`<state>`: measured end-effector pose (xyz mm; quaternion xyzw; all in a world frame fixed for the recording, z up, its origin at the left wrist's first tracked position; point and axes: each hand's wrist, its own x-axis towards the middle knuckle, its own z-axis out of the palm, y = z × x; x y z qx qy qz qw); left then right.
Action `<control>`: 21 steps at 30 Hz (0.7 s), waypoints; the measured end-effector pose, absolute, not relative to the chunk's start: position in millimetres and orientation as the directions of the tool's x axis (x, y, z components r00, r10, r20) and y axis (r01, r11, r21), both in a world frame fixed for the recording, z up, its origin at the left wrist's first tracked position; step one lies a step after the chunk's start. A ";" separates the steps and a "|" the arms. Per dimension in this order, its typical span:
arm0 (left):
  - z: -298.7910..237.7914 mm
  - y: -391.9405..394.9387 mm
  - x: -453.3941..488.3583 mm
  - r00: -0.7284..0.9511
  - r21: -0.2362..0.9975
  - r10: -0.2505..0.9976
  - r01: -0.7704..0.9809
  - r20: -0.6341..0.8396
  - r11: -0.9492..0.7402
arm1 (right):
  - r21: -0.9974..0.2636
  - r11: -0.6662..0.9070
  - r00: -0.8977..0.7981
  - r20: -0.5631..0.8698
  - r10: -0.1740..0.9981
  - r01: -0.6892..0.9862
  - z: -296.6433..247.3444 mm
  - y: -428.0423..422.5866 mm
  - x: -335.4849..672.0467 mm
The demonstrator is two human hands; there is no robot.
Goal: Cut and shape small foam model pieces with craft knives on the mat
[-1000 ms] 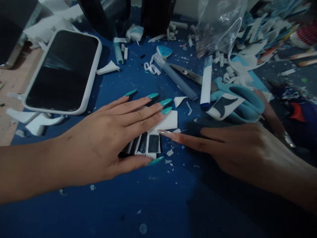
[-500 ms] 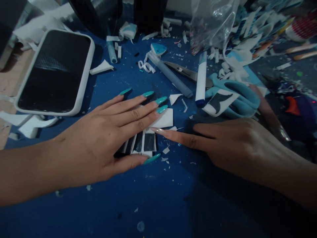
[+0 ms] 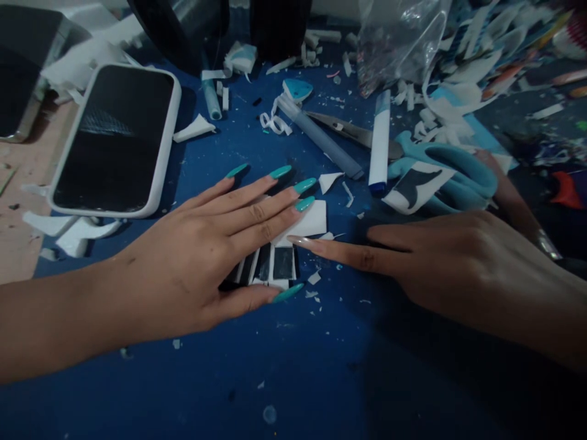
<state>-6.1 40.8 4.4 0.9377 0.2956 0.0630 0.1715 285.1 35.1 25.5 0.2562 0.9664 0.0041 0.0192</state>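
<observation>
My left hand (image 3: 206, 244), with long teal nails, lies flat over a small white piece with black strips and panels (image 3: 283, 263). Its fingers are stretched out and cover most of that piece, while the thumb rests along its near edge. From beneath the fingertips sticks out a plain white rectangular part (image 3: 314, 218). My right hand (image 3: 440, 269) comes in from the right, index finger extended, its nail tip touching the white piece beside the black panel. Another finger is bent back; the remaining ones are hidden below the hand. Nothing shows in its grasp.
A phone in a white case (image 3: 114, 140) lies at left. Scissors with light-blue handles (image 3: 452, 177), a white marker (image 3: 380, 143), a grey-blue tube (image 3: 321, 137) and a patterned white scrap (image 3: 419, 186) lie beyond my right hand. A clear plastic bag (image 3: 398, 43) stands behind, among white scraps.
The view has shifted slightly, so everything sits a little further right. Both hands keep the same pose on the piece.
</observation>
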 end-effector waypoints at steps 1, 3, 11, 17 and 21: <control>3.9 40.8 -5.6 0.817 0.353 0.576 0.534 0.017 -0.768 | 0.018 0.870 -0.869 -0.032 0.493 0.493 25.6 35.3 285.1; 2.8 40.8 -4.9 0.814 0.349 0.580 0.539 0.016 -0.766 | 0.017 0.872 -0.872 -0.020 0.490 0.489 25.3 35.6 285.5; 4.2 40.8 -6.4 0.825 0.295 0.562 0.524 0.057 -0.799 | 0.014 0.864 -0.864 0.005 0.504 0.504 20.7 37.3 304.8; 4.9 41.0 -4.5 0.809 0.348 0.588 0.546 0.019 -0.762 | 0.041 0.842 -0.837 -0.097 0.539 0.537 30.5 36.6 306.2; 4.7 40.9 -5.0 0.817 0.319 0.575 0.534 0.043 -0.783 | 0.021 0.847 -0.845 -0.059 0.532 0.532 31.4 31.0 298.1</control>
